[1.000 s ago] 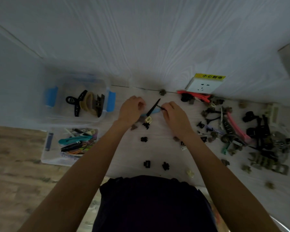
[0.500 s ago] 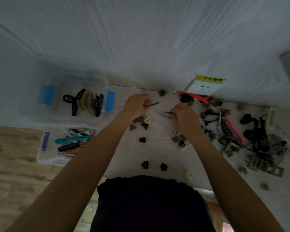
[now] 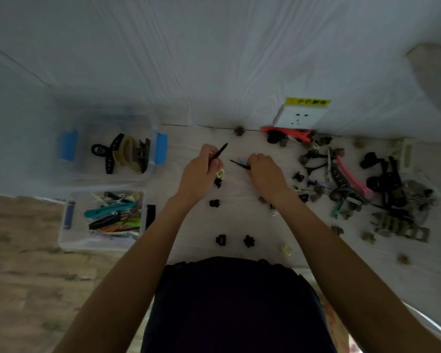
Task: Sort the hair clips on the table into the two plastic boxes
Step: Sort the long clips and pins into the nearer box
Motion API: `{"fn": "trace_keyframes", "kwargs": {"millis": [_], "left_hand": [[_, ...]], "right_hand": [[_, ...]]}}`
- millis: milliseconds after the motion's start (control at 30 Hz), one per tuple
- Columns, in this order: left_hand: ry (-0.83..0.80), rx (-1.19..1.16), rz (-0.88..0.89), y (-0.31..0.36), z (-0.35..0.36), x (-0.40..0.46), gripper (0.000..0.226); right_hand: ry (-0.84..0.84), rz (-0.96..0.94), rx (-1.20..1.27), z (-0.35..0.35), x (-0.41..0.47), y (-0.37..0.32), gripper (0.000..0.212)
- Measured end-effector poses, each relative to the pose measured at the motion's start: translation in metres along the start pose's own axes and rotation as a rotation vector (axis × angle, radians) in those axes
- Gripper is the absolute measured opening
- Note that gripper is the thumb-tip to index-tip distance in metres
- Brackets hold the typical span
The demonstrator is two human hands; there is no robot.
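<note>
Two slim clips are up: the left hand [image 3: 201,171] pinches a black slide clip [image 3: 218,154], the right hand [image 3: 264,171] grips a dark clip [image 3: 239,164] above the table [image 3: 239,220]. The risk is sweeping small claw clips [image 3: 220,240] off the near edge. The nearer box [image 3: 69,240] of slim clips sits left, with a clear path there.
</note>
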State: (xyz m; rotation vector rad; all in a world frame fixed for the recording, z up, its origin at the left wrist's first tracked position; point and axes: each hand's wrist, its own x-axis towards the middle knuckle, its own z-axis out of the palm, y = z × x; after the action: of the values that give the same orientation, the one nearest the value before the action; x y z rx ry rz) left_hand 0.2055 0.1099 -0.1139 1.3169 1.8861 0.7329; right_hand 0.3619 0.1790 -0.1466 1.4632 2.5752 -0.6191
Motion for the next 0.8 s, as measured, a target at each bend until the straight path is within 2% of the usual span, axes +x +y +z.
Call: {"fn": "trace_keyframes", "kwargs": {"millis": [167, 267, 367, 467, 667, 800], "left_hand": [[0.027, 0.065, 0.117, 0.014, 0.018, -0.01, 0.017], [-0.024, 0.145, 0.244, 0.034, 0.035, -0.005, 0.016], [-0.164, 0.259, 0.342, 0.057, 0.066, 0.003, 0.016], [-0.249, 0.366, 0.407, 0.073, 0.098, 0.012, 0.014], [-0.34, 0.783, 0.511, 0.078, 0.133, 0.031, 0.034], [-0.352, 0.77, 0.507, 0.075, 0.133, 0.03, 0.029]], "right_hand": [[0.184, 0.037, 0.113, -0.025, -0.015, 0.005, 0.021], [0.3, 0.175, 0.268, -0.043, -0.043, 0.024, 0.021], [0.298, 0.429, 0.407, -0.044, -0.087, 0.055, 0.018], [0.273, 0.585, 0.4, -0.033, -0.127, 0.086, 0.024], [0.249, 0.631, 0.384, -0.017, -0.172, 0.124, 0.028], [0.236, 0.58, 0.314, -0.016, -0.168, 0.13, 0.026]]}}
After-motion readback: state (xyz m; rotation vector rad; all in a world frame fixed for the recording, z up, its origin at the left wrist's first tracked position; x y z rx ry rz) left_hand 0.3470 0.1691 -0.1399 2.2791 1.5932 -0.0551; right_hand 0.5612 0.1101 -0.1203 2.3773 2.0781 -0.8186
